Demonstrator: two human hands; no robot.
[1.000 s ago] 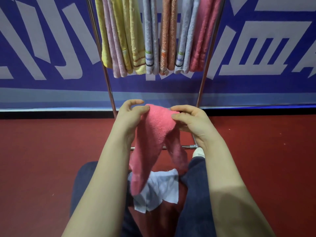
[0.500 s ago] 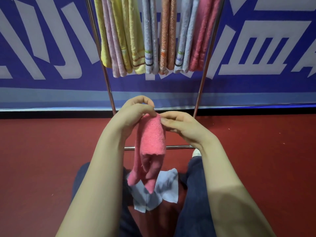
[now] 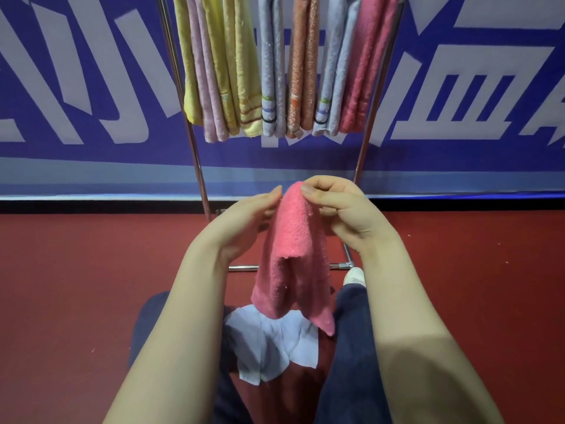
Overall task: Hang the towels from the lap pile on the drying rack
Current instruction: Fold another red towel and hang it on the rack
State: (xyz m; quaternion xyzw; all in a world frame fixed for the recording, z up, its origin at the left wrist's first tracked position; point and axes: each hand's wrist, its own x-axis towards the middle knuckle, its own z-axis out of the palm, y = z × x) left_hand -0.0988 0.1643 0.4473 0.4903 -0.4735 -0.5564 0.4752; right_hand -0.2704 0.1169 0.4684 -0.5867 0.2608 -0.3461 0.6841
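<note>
I see a blue wall banner [image 3: 458,166] with big white shapes behind everything, and a black strip [image 3: 91,206] along its foot. Below it lies the red floor [image 3: 85,286]. Dark blue trousers [image 3: 351,368] cover both legs, and a white shoe [image 3: 354,275] shows just beyond the right knee.

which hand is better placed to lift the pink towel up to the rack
Right. The right hand pinches the top fold of the fluffy pink towel, so it can probably carry it up to the metal drying rack. The left hand only lies straight-fingered against the towel's side.
</note>
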